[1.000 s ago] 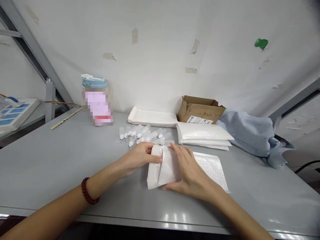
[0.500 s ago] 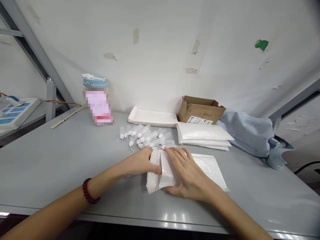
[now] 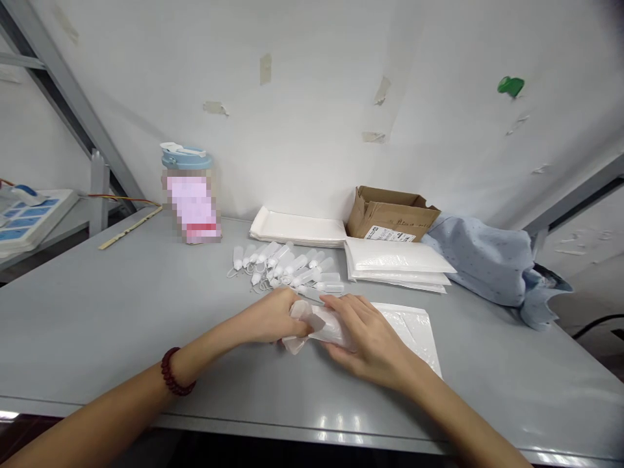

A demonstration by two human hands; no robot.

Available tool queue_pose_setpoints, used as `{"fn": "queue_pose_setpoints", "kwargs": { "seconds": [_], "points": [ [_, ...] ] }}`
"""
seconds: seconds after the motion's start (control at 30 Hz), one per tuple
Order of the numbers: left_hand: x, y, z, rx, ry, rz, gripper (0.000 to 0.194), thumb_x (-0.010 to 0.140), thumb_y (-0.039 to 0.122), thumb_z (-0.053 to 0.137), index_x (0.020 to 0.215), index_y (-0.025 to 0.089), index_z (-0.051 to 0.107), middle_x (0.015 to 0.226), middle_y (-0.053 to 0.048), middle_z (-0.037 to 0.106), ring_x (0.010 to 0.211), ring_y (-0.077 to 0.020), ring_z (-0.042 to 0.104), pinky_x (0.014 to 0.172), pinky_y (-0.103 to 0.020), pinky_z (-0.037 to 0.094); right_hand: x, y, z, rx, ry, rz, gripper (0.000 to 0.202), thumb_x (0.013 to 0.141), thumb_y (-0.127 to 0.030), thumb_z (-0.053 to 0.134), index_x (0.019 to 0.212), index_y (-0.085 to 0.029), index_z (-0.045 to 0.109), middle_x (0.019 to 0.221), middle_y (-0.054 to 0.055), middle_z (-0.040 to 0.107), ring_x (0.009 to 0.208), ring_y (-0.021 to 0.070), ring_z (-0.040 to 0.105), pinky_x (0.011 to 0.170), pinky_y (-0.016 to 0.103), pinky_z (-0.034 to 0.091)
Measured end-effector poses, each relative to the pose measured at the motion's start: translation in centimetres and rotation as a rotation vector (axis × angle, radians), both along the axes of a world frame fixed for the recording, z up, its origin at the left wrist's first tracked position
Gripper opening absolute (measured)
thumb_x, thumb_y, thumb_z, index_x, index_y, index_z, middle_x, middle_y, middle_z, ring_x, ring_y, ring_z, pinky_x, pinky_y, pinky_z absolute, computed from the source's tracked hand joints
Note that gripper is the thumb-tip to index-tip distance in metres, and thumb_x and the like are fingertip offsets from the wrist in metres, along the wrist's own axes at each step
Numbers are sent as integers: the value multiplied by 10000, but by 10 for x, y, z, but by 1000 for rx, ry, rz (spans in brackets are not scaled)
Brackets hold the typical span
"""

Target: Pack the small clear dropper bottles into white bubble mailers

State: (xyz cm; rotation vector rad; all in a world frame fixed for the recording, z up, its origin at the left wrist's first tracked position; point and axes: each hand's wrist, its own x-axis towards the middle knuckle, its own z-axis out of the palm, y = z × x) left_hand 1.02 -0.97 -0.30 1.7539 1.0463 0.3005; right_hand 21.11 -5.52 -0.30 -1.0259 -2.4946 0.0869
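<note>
Left hand (image 3: 273,316) pinches a bowed, white plastic bubble envelope (image 3: 333,329), best steadied by the right hand (image 3: 369,335) clasping it alongside.

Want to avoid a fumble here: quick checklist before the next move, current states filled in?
1. Left hand on the bubble mailer: ok, at its end.
2. Right hand on it: ok, around its body.
3. Mailer flat: not ok, bowed between the hands.
4. Mailer contents: cannot tell, inside hidden.
5. Small bottles in neat rows: not ok, loose pile beyond the hands.
6. Second mailer on table: ok, lying flat.
</note>
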Motion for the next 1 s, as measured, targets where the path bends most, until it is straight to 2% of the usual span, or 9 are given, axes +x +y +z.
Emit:
{"fn": "queue_pose_setpoints", "kwargs": {
  "seconds": [0.13, 0.23, 0.3, 0.4, 0.47, 0.53, 0.6, 0.67, 1.0],
  "points": [
    [-2, 1, 2, -37, 25, 6, 222, 686, 306, 530, 515, 173, 483, 450, 25, 488, 396, -114, 466, 360, -197, 325, 0, 1, 1, -29, -48, -18, 655, 760, -278, 597, 1335, -165, 304, 1187, 142, 542, 1068, 282, 513, 868, 445, 451],
    [-5, 5, 3, -12, 4, -18, 316, 768, 407, 499, 556, 173, 515, 450, 17, 501, 413, -124, 479, 394, -208, 331, 0, 1, 1, -32, -65, -15, 613, 761, -228, 575, 1318, -163, 329, 1132, 133, 569, 1032, 275, 529, 851, 442, 461],
    [-8, 9, 5, 165, 10, 69, 369, 795, 460, 494, 570, 171, 532, 462, 19, 500, 445, -121, 468, 435, -216, 323, 1, 2, 0, -29, -67, -35, 584, 765, -185, 552, 1308, -158, 338, 1096, 129, 581, 995, 269, 542, 821, 432, 476],
    [-15, 17, 5, 589, 53, 268, 369, 842, 446, 468, 614, 169, 553, 559, 9, 538, 532, -125, 460, 523, -238, 328, 4, 3, -1, -23, -70, -72, 568, 773, -161, 541, 1302, -146, 336, 1096, 137, 580, 978, 267, 549, 799, 421, 487],
    [-20, 22, 3, 786, 115, 294, 299, 854, 411, 477, 720, 170, 591, 698, -15, 590, 644, -153, 494, 582, -257, 347, 5, 4, -2, -20, -69, -86, 568, 774, -156, 542, 1303, -140, 335, 1086, 141, 584, 968, 265, 555, 795, 419, 490],
    [-23, 26, -3, 889, 189, 240, 239, 835, 398, 521, 852, 181, 620, 848, -44, 605, 804, -206, 507, 629, -280, 367, 5, 5, -2, -22, -64, -91, 577, 774, -154, 542, 1310, -146, 331, 1075, 139, 588, 964, 263, 558, 796, 421, 490],
    [-24, 29, -9, 928, 244, 183, 233, 825, 381, 541, 930, 193, 629, 928, -64, 586, 911, -247, 479, 667, -307, 389, 5, 5, -2, -36, -60, -94, 586, 772, -154, 542, 1316, -158, 322, 1079, 135, 585, 969, 263, 556, 801, 428, 489],
    [-22, 30, -14, 930, 259, 160, 215, 832, 344, 533, 942, 192, 638, 939, -72, 570, 928, -255, 461, 716, -339, 408, 4, 5, -2, -59, -65, -97, 598, 769, -161, 548, 1319, -158, 314, 1094, 138, 573, 983, 267, 547, 810, 434, 485],
    [-15, 33, -21, 903, 189, 202, 106, 790, 223, 546, 816, 148, 616, 930, -79, 550, 908, -240, 456, 760, -364, 432, 2, 4, -4, -116, -68, -94, 651, 753, -195, 573, 1340, -148, 296, 1181, 141, 514, 1068, 276, 485, 880, 442, 443]
  ]
}}
